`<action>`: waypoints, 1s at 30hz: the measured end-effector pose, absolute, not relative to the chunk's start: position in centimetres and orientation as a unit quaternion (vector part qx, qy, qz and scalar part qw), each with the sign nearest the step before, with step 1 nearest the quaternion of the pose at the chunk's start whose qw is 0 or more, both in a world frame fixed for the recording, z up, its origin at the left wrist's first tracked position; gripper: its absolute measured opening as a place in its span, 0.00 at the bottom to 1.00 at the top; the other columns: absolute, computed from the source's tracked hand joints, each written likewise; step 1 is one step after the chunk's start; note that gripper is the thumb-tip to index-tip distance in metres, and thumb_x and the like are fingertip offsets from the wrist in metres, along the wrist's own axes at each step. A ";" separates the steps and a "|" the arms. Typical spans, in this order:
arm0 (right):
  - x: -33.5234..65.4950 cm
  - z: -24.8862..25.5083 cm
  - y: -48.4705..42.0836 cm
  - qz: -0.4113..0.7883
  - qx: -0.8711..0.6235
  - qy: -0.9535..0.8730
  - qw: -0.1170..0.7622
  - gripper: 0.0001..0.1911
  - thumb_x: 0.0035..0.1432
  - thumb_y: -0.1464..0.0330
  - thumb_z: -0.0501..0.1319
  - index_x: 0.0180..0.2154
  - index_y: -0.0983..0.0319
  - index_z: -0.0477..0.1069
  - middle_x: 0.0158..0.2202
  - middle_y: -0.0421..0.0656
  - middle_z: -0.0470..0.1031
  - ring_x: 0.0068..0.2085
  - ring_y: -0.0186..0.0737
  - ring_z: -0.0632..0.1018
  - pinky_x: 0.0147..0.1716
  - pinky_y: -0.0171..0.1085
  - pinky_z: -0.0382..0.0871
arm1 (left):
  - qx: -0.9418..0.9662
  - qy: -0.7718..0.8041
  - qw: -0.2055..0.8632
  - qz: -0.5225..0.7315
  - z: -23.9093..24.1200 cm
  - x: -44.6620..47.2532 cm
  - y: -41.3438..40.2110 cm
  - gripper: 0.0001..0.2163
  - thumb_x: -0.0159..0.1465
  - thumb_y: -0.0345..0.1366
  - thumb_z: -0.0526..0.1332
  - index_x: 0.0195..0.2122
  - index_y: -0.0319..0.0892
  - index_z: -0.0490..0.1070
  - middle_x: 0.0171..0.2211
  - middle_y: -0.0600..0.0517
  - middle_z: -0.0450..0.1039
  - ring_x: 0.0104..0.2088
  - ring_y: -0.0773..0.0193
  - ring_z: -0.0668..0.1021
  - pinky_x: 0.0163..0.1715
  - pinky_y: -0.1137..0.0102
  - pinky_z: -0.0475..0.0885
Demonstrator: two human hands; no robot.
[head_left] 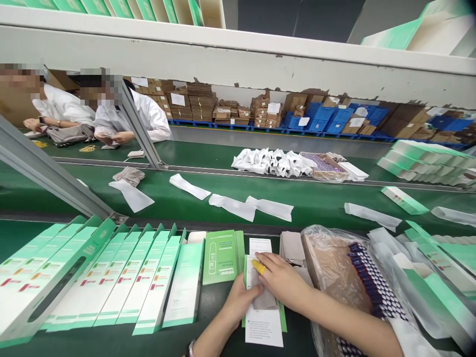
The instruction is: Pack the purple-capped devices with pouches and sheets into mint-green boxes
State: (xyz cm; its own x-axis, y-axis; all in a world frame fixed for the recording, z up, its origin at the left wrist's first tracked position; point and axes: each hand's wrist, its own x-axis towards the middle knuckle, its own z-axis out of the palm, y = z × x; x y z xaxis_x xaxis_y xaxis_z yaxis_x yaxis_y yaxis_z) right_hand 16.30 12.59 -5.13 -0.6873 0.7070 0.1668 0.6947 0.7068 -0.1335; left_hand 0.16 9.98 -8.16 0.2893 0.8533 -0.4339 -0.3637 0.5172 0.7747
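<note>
My left hand [240, 300] pinches a grey pouch [266, 299] that lies on a white printed leaflet [262, 322]. My right hand [284, 280] rests on the same stack from the right, with a yellow finger cot on its index finger and its fingers pressed onto the pouch and leaflet. A green booklet [221, 257] lies just left of the hands. A stack of grey pouches [292, 247] lies right behind my right hand.
A fanned row of green-and-white flat cartons [111, 277] fills the left. A plastic-wrapped box of dark batteries [372, 282] sits on the right. White sleeves [232, 206] lie on the green belt [316, 198]. Two people in white coats work at far left.
</note>
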 end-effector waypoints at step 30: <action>21.9 4.1 25.2 0.578 -0.458 -0.477 0.478 0.25 0.67 0.52 0.48 0.21 0.57 0.55 0.18 0.33 0.50 0.20 0.33 0.59 0.29 0.39 0.70 | 0.298 0.381 0.746 0.457 -11.9 -0.4 9.6 0.30 0.46 0.48 0.76 0.47 0.40 0.75 0.45 0.41 0.79 0.49 0.43 0.77 0.49 0.59 0.71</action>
State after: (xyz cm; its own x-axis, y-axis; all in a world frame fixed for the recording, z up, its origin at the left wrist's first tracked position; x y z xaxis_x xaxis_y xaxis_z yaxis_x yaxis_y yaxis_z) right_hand 21.85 25.17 4.13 -0.1238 0.9897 -0.0724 -0.1159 -0.0869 -0.9895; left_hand -0.36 9.61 -11.93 0.2922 0.9090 -0.2972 -0.4540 0.4054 0.7934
